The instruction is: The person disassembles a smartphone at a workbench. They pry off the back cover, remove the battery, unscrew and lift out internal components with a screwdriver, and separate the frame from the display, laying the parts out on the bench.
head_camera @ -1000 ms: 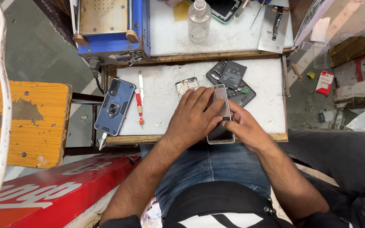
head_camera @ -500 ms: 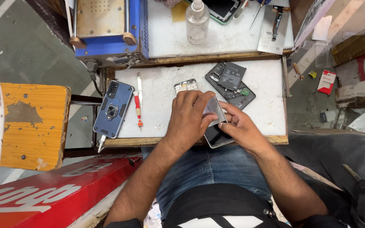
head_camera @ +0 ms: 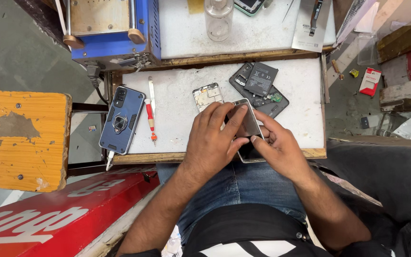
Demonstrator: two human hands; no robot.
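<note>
2 hands, 3 phones, 1 screwdriver, 1 bottle.

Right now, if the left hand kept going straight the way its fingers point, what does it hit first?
The left hand points up and to the right across the phone it presses. Carried on, the fingers would likely meet the opened dark phone body with the battery first, though depth is hard to judge from above.
</note>
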